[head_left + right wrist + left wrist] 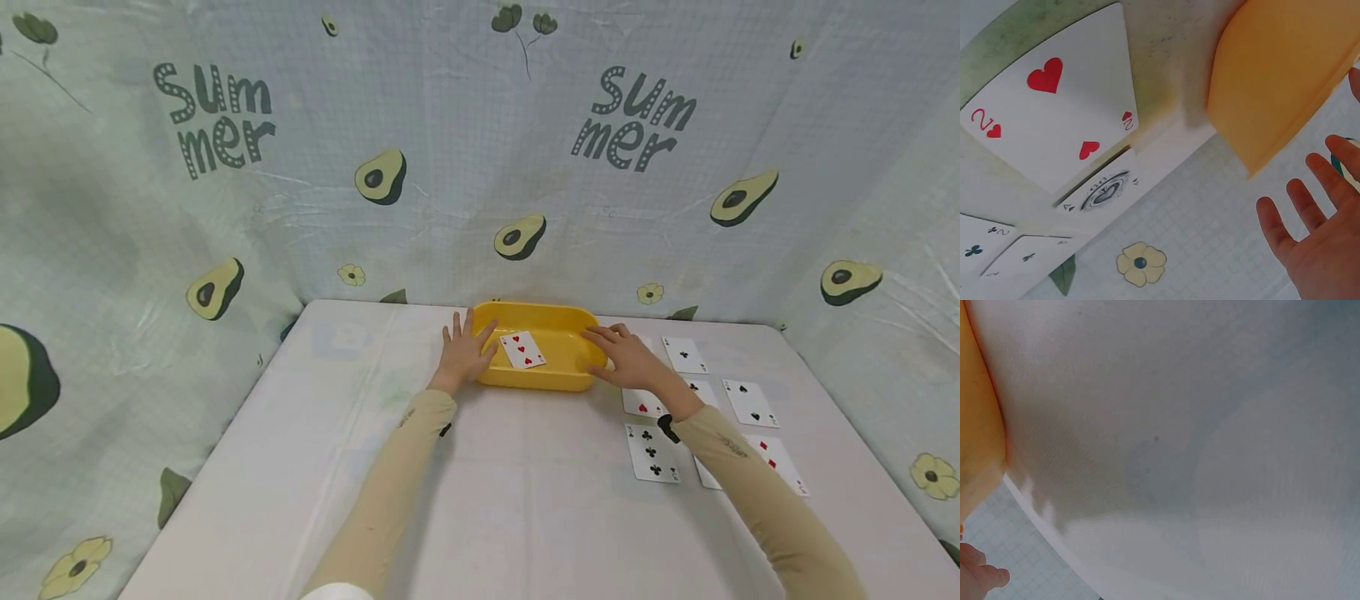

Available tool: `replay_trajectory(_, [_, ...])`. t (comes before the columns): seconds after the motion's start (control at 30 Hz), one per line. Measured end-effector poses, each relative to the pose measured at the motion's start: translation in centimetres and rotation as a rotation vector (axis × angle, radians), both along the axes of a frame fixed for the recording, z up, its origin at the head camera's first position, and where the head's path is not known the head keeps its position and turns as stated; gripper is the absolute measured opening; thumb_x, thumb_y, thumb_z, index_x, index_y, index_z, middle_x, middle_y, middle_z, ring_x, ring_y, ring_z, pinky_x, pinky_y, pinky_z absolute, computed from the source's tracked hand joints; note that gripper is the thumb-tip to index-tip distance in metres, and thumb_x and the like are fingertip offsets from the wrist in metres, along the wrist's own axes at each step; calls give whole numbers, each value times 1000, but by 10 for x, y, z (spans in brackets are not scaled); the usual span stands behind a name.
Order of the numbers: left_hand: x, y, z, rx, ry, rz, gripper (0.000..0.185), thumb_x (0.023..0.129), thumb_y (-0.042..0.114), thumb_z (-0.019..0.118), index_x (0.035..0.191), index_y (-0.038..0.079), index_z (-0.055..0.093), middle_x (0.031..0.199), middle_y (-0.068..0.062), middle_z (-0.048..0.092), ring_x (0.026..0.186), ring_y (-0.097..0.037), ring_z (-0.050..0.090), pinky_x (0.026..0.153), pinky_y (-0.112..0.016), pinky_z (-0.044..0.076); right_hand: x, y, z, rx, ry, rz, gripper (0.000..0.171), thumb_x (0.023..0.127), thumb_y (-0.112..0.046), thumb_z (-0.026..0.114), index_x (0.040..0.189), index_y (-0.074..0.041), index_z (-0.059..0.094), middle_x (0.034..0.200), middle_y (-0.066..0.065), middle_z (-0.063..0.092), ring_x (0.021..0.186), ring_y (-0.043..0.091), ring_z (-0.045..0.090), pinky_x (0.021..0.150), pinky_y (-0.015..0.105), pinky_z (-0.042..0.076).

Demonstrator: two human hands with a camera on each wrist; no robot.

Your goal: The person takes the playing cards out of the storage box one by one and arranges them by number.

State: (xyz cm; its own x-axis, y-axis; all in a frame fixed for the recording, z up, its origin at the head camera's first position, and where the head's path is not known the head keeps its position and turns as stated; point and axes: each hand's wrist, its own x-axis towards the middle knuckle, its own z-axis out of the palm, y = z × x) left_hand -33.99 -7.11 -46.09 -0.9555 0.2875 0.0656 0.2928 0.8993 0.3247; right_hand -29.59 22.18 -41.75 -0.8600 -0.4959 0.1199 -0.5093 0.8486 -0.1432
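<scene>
A yellow plastic tray (536,382) stands at the back of the table, and a three of hearts card (517,343) lies face up inside it. Fingers spread, my left hand (461,354) is at the tray's left rim. My right hand (633,362) reaches over the right rim with fingers extended. In the right wrist view the fingers of that hand (1329,244) are apart beside the tray's outer wall (1279,75). The left wrist view catches only part of the left hand (979,575) below the tray wall (979,425).
Several face-up cards lie in rows on the right, some under the right arm. Among them are a three of clubs (652,454), a two of spades (750,403), a two of hearts (1079,100) and an ace of spades (1104,187). A printed cloth (450,108) hangs behind the table.
</scene>
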Motion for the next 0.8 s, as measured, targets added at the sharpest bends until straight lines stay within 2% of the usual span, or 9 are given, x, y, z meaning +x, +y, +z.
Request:
replay_trajectory(0.23, [2, 1, 0, -5, 29, 10, 48, 94, 41, 32, 141, 30, 25, 150, -17, 5, 136, -43, 2, 107, -58, 8, -13, -16, -2, -13, -15, 22, 59, 84, -32, 59, 134, -7, 40, 137, 13, 40, 114, 33, 36, 92, 52, 33])
replay_trajectory(0.5, [2, 0, 0, 0, 28, 11, 48, 94, 40, 32, 141, 29, 25, 150, -17, 5, 136, -43, 2, 107, -59, 8, -27, -38, -4, -5, -47, 24, 56, 86, -30, 55, 133, -5, 40, 137, 16, 40, 122, 40, 32, 96, 58, 29])
replay_trajectory(0.63, [3, 0, -1, 8, 26, 8, 48, 94, 40, 33, 141, 30, 25, 150, -17, 5, 136, -43, 1, 107, -59, 8, -35, -48, -8, -13, -91, 6, 55, 87, -30, 53, 134, -6, 39, 138, 14, 39, 122, 36, 32, 101, 53, 28])
replay_trajectory(0.8, [3, 1, -1, 17, 34, 9, 48, 94, 40, 32, 141, 29, 25, 150, -17, 5, 136, -44, 1, 107, -59, 8, -43, -60, -14, -1, -128, -7, 54, 89, -31, 51, 136, -9, 37, 139, 12, 38, 120, 32, 33, 101, 49, 30])
